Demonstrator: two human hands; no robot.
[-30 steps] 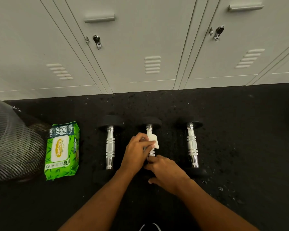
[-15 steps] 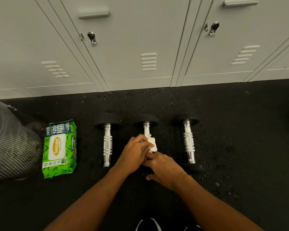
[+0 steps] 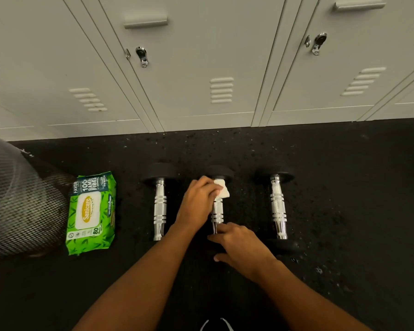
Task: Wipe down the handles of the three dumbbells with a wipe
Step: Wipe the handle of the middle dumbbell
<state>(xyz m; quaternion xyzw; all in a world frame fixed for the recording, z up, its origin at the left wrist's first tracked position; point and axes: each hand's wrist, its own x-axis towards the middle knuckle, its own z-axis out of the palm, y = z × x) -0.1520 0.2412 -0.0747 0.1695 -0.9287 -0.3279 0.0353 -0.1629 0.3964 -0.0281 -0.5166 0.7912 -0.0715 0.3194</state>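
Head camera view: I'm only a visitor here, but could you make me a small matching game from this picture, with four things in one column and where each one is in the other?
Column one
1. wipe
2. pack of wipes
3. right hand
4. right dumbbell

Column two
A. green, lying left of the row of dumbbells
B. held by the left hand at the far end of the middle dumbbell handle
C. holding the near end of the middle dumbbell
D. lying with no hand on it

Pairs: 1-B, 2-A, 3-C, 4-D
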